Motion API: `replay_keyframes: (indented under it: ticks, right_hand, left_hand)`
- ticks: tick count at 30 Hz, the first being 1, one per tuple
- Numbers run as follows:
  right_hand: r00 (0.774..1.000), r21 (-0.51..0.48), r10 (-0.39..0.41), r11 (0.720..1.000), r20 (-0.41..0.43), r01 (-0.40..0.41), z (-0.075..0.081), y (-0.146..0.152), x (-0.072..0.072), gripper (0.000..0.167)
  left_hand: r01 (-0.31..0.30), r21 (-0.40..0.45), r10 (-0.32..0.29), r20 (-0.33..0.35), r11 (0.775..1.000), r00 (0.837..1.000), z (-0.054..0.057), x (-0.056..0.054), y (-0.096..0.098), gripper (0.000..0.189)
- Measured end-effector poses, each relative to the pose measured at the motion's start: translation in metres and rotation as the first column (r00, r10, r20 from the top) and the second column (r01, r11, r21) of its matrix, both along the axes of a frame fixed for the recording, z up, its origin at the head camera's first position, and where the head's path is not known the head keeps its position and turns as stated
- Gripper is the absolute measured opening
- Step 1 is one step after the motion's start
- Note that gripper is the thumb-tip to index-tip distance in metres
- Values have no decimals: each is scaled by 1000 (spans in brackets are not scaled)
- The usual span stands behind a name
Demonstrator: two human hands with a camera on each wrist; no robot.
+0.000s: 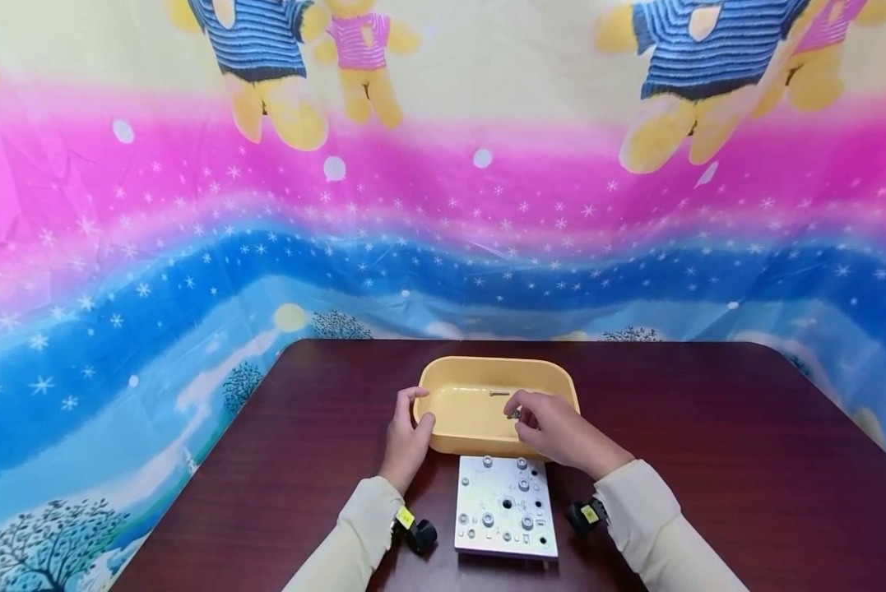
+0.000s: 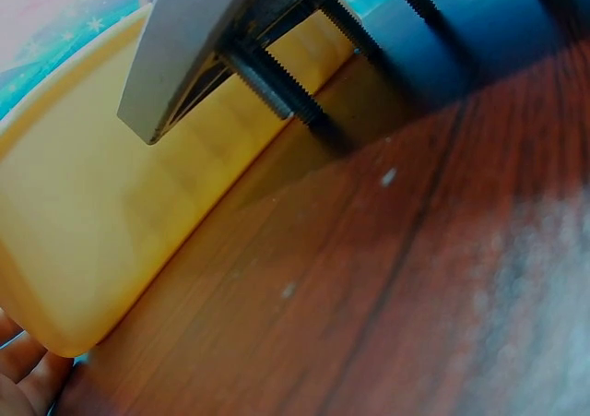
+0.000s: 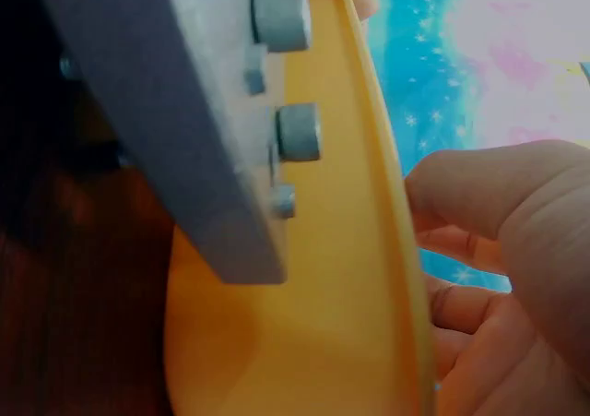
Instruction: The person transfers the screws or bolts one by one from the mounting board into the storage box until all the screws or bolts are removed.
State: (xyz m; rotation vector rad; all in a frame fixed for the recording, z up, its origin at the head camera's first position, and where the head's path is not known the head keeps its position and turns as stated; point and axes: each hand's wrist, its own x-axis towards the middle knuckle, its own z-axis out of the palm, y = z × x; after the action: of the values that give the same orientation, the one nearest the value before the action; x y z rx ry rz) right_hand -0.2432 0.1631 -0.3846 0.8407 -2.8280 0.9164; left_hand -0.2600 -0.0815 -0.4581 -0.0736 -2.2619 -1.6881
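Observation:
A yellow plastic bin (image 1: 443,444) stands on the table, and my left hand (image 1: 407,440) grips its left end with thumb and fingers at the rim. Over the right part of the bin, my right hand (image 1: 554,427) pinches a small metal bolt (image 1: 515,414) between thumb and fingertips. One loose screw (image 1: 498,393) lies on the bin's floor beyond those fingertips. Directly in front of the bin is a silver metal plate (image 1: 487,497) with several socket-head bolts and open holes. In the left wrist view, threaded bolt shanks (image 2: 277,79) stick out below the plate.
The dark red-brown wooden table (image 1: 324,419) carries everything. Behind its far edge hangs a printed curtain (image 1: 413,197) with bears and snowflakes. A black wrist camera (image 1: 422,536) sits left of the plate, another wrist camera (image 1: 583,516) right of it.

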Motion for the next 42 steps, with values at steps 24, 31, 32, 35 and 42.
replay_keyframes:
  ticks: [24,31,32,35,42]
  right_hand:
    - [998,16,-53,998,18,53,-11,-3,-5,30]
    - [998,17,-56,998,25,56,-9,-2,-4,30]
    - [998,17,-55,998,24,54,-9,-2,-4,30]
    - [998,20,-51,999,23,51,-9,-2,-4,28]
    - [998,26,-57,998,18,57,-9,-2,-4,23]
  left_hand:
    - [-4,-2,4,-2,1000,1000,0,-2,-2,36]
    - [8,-2,-8,-1,1000,1000,2,0,-1,36]
    - [9,-3,-9,-2,1000,1000,2,-1,-2,36]
    - [9,0,-9,0,1000,1000,2,-1,-2,36]
    - [4,-6,-4,2,1000,1000,1,-1,-1,36]
